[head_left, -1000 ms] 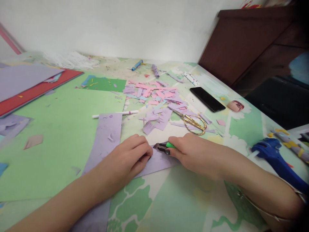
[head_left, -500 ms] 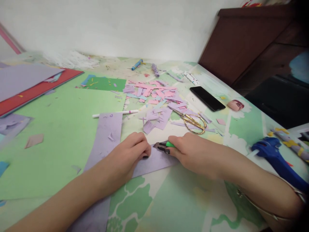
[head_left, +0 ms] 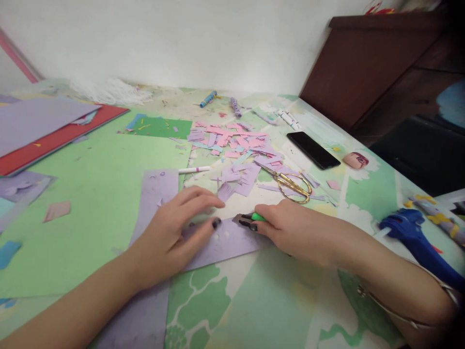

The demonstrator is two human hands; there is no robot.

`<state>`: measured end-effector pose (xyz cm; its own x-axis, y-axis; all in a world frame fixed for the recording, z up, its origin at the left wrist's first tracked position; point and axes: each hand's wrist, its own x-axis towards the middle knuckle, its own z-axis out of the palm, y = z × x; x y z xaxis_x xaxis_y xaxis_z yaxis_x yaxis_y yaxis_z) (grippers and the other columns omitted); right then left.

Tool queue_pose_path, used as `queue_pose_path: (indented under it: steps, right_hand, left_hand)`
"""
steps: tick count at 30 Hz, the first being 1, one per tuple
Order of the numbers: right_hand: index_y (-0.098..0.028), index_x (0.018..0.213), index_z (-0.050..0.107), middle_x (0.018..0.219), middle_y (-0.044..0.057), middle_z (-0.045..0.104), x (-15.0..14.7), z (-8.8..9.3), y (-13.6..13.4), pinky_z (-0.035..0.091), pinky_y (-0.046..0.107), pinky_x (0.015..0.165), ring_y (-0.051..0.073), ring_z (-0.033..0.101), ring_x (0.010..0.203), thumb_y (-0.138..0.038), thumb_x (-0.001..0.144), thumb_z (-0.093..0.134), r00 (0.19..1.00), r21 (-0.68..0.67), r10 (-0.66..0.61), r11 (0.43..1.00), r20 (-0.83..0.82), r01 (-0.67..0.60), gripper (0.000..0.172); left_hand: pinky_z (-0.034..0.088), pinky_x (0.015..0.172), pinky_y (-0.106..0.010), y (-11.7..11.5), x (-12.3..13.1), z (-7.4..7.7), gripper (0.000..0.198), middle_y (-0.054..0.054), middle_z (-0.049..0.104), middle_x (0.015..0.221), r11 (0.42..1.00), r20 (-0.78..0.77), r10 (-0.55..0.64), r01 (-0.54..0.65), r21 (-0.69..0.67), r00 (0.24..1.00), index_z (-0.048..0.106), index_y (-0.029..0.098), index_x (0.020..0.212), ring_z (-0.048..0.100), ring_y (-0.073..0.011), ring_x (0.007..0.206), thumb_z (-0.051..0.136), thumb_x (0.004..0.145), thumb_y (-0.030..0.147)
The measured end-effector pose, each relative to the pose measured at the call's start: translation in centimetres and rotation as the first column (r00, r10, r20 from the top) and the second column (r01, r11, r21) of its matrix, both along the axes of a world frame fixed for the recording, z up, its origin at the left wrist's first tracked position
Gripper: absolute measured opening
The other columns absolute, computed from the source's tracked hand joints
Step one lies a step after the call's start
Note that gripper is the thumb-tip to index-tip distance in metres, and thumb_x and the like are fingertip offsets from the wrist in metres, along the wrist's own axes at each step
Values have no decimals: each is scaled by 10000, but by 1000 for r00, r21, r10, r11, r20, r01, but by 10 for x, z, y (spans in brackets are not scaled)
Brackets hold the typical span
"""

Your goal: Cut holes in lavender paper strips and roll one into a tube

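Note:
My right hand is closed around a small green-handled cutting tool, whose metal tip rests on the far edge of a lilac paper sheet. My left hand lies open on the same sheet, fingers stretched out flat toward the tool, the thumb with a dark nail close to the tip. A long lilac strip runs under my left hand and forearm, on a big light-green sheet.
A heap of pink and lilac paper scraps lies beyond my hands, with gold scissors, a white marker and a black phone. Red and lilac sheets lie far left. A blue glue gun rests at the right edge.
My left hand has uncurled from a loose fist to flat, spread fingers and shifted slightly left on the lilac paper. My right hand and the tool have hardly moved.

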<state>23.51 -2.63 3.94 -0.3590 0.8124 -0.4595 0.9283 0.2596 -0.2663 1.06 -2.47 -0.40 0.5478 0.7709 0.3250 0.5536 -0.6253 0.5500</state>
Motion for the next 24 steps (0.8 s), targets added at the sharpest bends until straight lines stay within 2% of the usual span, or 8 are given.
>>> queue_pose_path:
  steps: [3,5,8,11,15,19,21,24]
  right_hand:
    - [-169,749,498,542,31,568,3,1,6,282,236,449,116,488,439,-354,900,367,990,-137,-92,988,-104,78,273]
    - [-169,748,482,501,15,563,7,-2,11,295,228,430,105,470,390,-368,892,383,966,-263,-166,959,-197,111,264]
    - [-176,747,450,482,-6,565,12,-10,20,290,207,376,83,414,334,-412,880,409,877,-438,-303,891,-374,121,273]
    - [-181,744,428,475,-28,541,14,-19,27,270,181,336,66,389,318,-477,866,428,679,-530,-478,834,-557,152,320]
    - [-176,732,430,473,-26,550,15,-26,31,230,157,307,48,362,293,-479,849,475,487,-660,-619,743,-616,110,328]
    - [-167,799,463,516,2,593,17,-23,32,205,164,302,38,325,276,-524,837,465,368,-712,-693,694,-620,106,359]
    - [-163,875,481,561,18,620,16,-19,33,205,174,309,36,316,282,-558,798,497,333,-685,-674,721,-660,101,403]
    - [-145,863,519,645,38,649,14,-16,33,222,173,317,30,347,319,-476,684,666,395,-605,-585,792,-708,87,405]
  left_hand:
    - [414,928,-415,-6,-1,6,470,-101,538,1186,978,-127,-207,206,-25,970,526,211,1144,476,-264,1097,633,729,402]
    - [403,950,-438,-8,-2,7,483,-112,541,1189,973,-209,-227,231,-6,951,520,199,1161,461,-274,1118,645,723,360]
    - [428,932,-399,-9,-3,5,333,-109,575,1134,978,-217,-178,196,69,960,539,179,1129,502,-234,1075,547,798,217]
    - [468,881,-343,-10,-2,0,220,-93,631,1027,973,-158,-129,155,169,979,582,170,1030,563,-198,985,495,830,145]
    - [514,782,-233,-10,-1,-7,175,-43,688,919,980,41,23,-31,196,999,598,200,937,636,-141,849,490,833,111]
    - [524,581,-161,-7,-4,-7,154,42,715,758,990,144,134,-139,25,980,618,256,874,659,-104,634,548,791,148]
    - [507,491,-171,-4,-5,-3,90,54,711,697,975,183,212,-193,-115,960,638,264,809,648,-115,563,570,778,213]
    - [505,490,-202,-1,-5,5,95,23,710,709,902,242,357,-265,-342,902,661,238,752,650,-149,605,580,766,286]
